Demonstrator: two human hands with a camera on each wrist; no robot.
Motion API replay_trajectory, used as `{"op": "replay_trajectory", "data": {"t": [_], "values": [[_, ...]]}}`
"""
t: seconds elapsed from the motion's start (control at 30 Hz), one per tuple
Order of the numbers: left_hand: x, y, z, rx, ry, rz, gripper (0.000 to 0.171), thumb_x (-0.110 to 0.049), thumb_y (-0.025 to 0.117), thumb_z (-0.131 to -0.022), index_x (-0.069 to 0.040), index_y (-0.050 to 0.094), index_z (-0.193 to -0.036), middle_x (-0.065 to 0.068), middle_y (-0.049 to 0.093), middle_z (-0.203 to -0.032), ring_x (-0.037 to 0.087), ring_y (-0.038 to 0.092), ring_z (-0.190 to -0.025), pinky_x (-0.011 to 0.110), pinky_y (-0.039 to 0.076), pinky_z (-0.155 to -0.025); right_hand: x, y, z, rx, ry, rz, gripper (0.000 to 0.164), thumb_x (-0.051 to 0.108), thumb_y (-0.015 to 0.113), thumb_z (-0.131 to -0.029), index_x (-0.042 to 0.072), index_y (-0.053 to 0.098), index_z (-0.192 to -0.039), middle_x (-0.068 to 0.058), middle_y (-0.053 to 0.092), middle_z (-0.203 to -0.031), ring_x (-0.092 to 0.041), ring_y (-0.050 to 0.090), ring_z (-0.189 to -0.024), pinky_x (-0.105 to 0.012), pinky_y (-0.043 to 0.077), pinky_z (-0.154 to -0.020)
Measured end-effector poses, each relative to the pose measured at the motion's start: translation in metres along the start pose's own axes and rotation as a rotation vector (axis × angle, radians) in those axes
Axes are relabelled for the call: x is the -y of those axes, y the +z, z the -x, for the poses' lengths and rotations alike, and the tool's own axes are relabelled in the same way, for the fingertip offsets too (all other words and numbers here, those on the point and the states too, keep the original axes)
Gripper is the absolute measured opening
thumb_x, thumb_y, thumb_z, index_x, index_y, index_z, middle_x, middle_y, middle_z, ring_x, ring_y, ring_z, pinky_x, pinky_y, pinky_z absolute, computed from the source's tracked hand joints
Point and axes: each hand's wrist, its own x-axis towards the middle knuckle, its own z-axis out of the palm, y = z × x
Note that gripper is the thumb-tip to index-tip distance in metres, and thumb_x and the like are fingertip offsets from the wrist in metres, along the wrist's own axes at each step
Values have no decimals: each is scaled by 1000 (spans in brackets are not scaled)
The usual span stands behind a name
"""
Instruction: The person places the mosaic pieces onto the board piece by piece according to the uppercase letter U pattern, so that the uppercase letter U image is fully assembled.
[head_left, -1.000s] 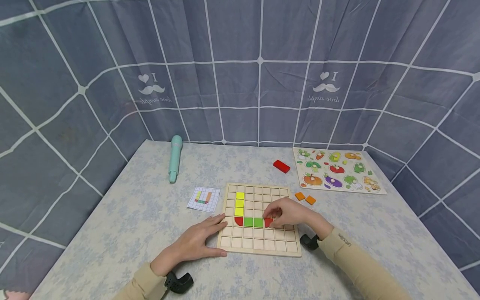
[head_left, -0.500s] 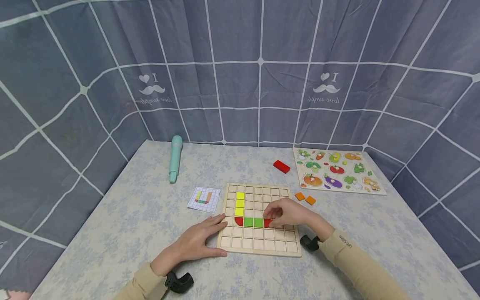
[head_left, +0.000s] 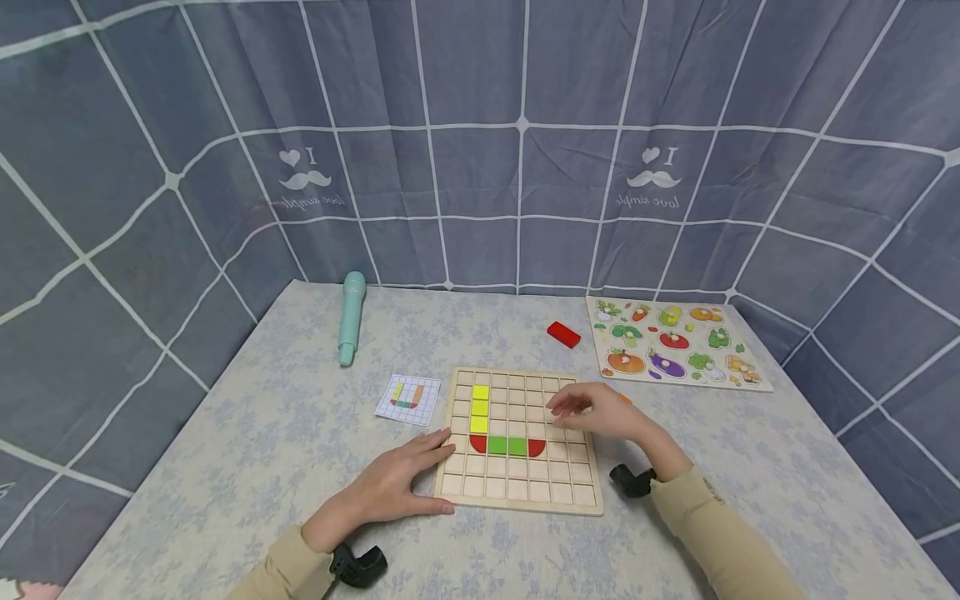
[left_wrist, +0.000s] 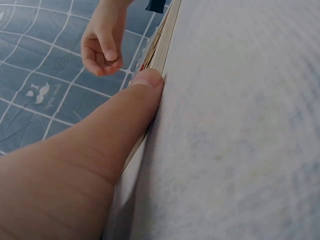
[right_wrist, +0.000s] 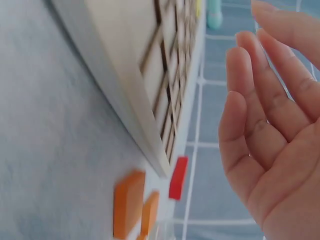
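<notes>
A wooden grid board lies on the table. Set into it are a column of yellow square tiles, a row of green tiles and a red rounded-corner tile at the row's right end, with another at its left. My left hand rests against the board's left edge, fingers spread and thumb touching the rim. Over the board's right side hovers my right hand; its loosely bent fingers hold nothing. Orange tiles lie beside the board, mostly hidden by this hand in the head view.
Left of the board is a small pattern card with a coloured U shape. A teal toy microphone lies farther back. Beyond the board are a red block and a vegetable puzzle board. A tile-patterned curtain stands behind the table.
My right hand has let go of the red rounded tile, now lying in its grid cell, and has lifted back and to the right. The left hand stays put.
</notes>
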Motion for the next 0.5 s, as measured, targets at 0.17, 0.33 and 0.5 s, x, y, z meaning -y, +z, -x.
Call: {"op": "replay_trajectory", "data": {"t": [0.17,0.33,0.5], "values": [[0,0,0,-8,13,-9,80,-61,65,-78,-8,50,-137,8,35,-149,25,33,-135,42,32,-109,-7,-13,11,-102,65,0,28,21,70,-86,3,67,-108,-2,65,-95,-16,59,-84,-28,52,-72],[0,1,0,-6,8,-8,81,-61,65,-78,-9,50,-137,7,35,-149,24,33,-135,41,32,-109,-19,-23,23,-176,130,-44,27,12,67,-88,-4,64,-109,-10,65,-96,-23,60,-85,-26,53,-69],[0,0,0,-9,10,-2,80,-60,65,-78,-8,50,-137,8,35,-148,25,33,-135,41,31,-109,-30,-27,33,-198,124,-37,25,6,65,-89,-7,63,-110,-16,65,-99,-21,60,-83,-25,52,-67]]}}
